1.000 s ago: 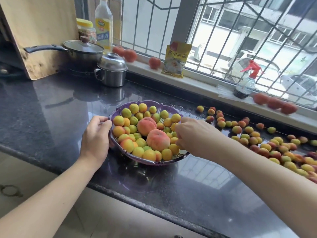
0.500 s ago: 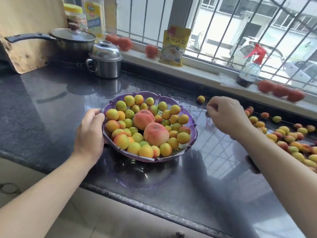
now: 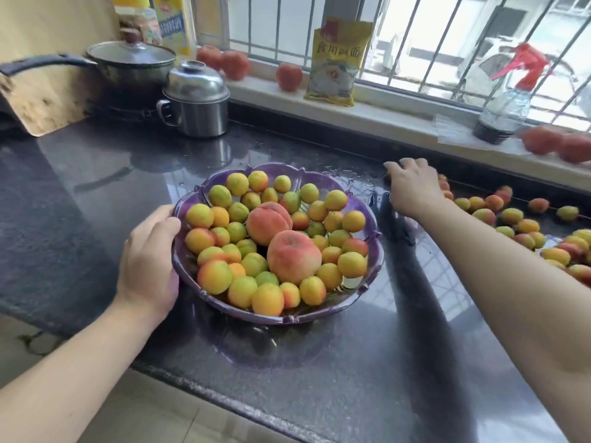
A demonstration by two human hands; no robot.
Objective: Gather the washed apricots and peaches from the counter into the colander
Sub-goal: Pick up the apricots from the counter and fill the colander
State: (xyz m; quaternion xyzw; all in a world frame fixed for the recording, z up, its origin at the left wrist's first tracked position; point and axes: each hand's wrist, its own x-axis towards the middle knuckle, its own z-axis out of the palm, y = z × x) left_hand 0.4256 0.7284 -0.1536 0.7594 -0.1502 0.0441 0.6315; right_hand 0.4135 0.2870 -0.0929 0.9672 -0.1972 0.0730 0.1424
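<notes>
- Left hand (image 3: 150,263) grips the colander (image 3: 367,276) rim at its 9 o'clock; fingers curled over the edge
- Right hand (image 3: 412,187) lies knuckles-up over fruit at the colander's 2 o'clock; whether it holds any, I cannot tell
- Colander sits mid-counter, heaped with apricots (image 3: 214,276) and two peaches (image 3: 294,260)
- Loose apricots (image 3: 511,215) trail toward 3 o'clock on the wet counter (image 3: 96,193)
- Risks: the heap is high, so dropped fruit may roll off; a wet handful may slip; a sweep may scatter neighbours
</notes>
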